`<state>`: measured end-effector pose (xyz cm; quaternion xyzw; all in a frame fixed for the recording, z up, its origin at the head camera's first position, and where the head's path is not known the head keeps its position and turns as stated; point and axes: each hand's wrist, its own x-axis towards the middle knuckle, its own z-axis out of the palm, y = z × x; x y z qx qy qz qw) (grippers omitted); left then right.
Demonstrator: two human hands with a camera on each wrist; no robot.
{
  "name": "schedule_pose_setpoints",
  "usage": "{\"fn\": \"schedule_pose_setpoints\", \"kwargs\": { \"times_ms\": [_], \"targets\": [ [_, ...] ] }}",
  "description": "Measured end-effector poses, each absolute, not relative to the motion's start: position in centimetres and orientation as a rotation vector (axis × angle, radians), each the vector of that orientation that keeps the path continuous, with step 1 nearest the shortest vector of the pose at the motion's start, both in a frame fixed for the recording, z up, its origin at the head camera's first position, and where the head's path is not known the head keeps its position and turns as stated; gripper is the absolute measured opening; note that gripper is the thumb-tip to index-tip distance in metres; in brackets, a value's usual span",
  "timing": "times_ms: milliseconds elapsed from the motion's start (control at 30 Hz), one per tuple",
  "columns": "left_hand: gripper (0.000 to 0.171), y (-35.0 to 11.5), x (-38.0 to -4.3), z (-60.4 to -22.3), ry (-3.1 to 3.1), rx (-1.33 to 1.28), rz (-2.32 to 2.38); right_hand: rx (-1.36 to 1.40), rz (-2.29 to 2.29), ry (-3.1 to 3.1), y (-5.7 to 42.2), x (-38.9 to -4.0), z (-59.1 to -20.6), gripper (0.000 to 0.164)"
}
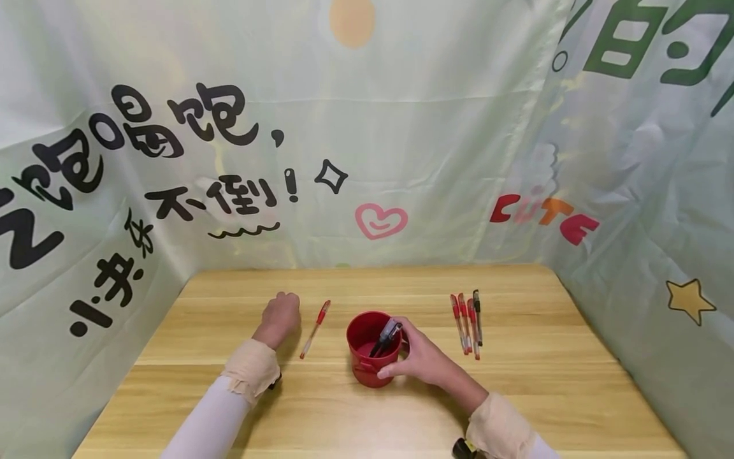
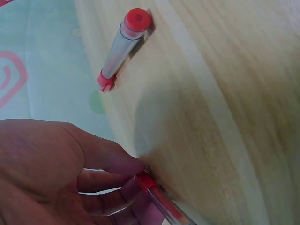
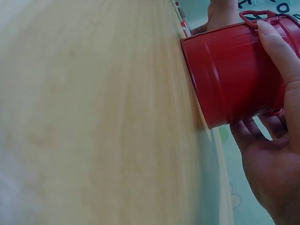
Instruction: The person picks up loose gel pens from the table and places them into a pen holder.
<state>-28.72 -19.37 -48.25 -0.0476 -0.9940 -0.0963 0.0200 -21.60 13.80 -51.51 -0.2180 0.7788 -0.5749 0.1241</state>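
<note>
- On the near side of the red cup [image 1: 364, 377], to its right, lies the right beige cuff [image 1: 500, 426], with a black object [image 1: 463, 449] beside it; to the cup's left is the left beige cuff [image 1: 252, 368].
- At the cup's right side, the right hand [image 1: 423, 357] is clamped on it, thumb against the near wall and fingers round the far side.
- Beneath the cup is the wooden table [image 1: 367, 430], and the cup looks upright on it.
- Inside the cup, dark pens [image 1: 387, 337] lean toward the right rim, close to the right hand's fingers.
- Left of the cup and slightly beyond it, the left hand [image 1: 280, 319] has thumb and fingers together, pinching the red end of a held pen [image 2: 161, 201]; whether that pen touches the table, I cannot tell.
- Between the cup and the left hand, a lone red pen [image 1: 315, 329] lies on the table, apart from both.
- Right of the cup, beyond the right hand, three red pens [image 1: 465, 324] and a black pen [image 1: 478, 317] lie side by side.
- Far behind the cup hangs a pale cloth [image 1: 436, 159] with a pink heart [image 1: 381, 206].
</note>
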Motion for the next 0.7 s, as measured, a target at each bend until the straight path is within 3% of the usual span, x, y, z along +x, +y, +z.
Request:
{"fn": "schedule_pose_setpoints", "kwargs": {
  "times_ms": [700],
  "targets": [
    [0.033,-19.57,-28.67,-48.52,-3.127,-0.056,-0.402,-0.647,-1.669,2.281,13.81,-21.82,-51.60,0.092]
  ]
}}
